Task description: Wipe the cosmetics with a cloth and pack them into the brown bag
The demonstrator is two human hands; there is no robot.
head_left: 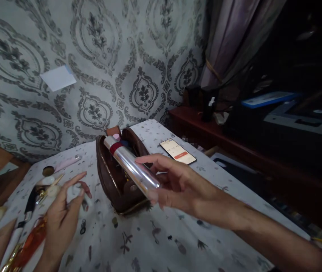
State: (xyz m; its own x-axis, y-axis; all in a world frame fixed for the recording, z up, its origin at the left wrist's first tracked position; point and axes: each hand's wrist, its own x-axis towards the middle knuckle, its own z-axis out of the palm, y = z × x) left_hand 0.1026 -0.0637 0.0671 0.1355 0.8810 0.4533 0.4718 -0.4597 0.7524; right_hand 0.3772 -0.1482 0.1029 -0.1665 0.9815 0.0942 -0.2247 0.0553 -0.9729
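My right hand [175, 185] grips the lower end of a shiny silver cylindrical bottle [134, 166] with a dark red band near its top. The bottle slants over the open brown zippered bag [107, 181], its far end above the bag's mouth. Inside the bag a pink round item [116, 136] shows; most other contents are hidden. To the left of the bag, my left hand [63, 215] has curled fingers around a small white object [73, 192], whose kind I cannot make out.
A lit phone [178, 151] lies right of the bag on the patterned cloth [178, 234]. Left are a pink tube [67, 162], an amber bottle [34, 240] and several small cosmetics. Part of a bare limb [0, 245] shows lower left. A dark red shelf [195, 122] borders the right.
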